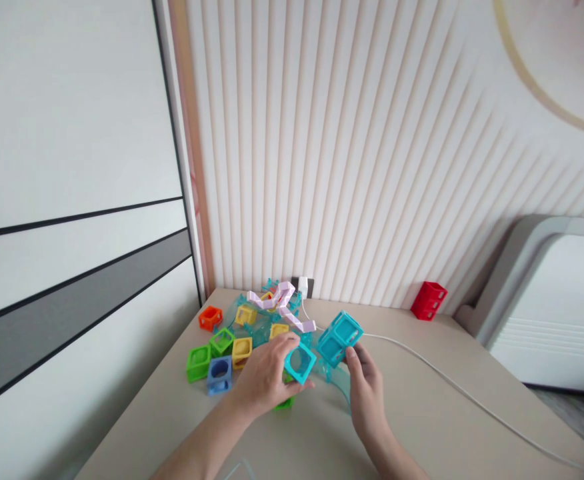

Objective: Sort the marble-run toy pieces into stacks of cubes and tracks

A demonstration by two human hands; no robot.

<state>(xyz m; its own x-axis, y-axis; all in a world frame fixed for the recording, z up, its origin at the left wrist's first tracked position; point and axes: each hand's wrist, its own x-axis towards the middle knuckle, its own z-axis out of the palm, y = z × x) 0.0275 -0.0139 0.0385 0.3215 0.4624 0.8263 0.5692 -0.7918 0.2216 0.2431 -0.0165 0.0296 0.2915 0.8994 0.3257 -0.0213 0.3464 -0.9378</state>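
Note:
My left hand (271, 373) is closed around a single turquoise cube block (306, 375), an open-frame piece with a round hole facing up. In my right hand (367, 387) is a turquoise double block (340, 339), two cubes long, pinched at its lower right end and tilted. The two pieces are close but apart. Beneath my left hand a green block (285, 404) shows in part. Clear teal track pieces (341, 381) lie on the table between and behind my hands.
Left of my hands lie green (199, 363), blue (219, 375), yellow (242, 351) and orange (211, 318) blocks. A lilac zigzag piece (285, 303) rests on the pile. A red block stack (429, 301) stands near the wall. A white cable (437, 373) crosses the table (422, 427) from a plug (303, 285).

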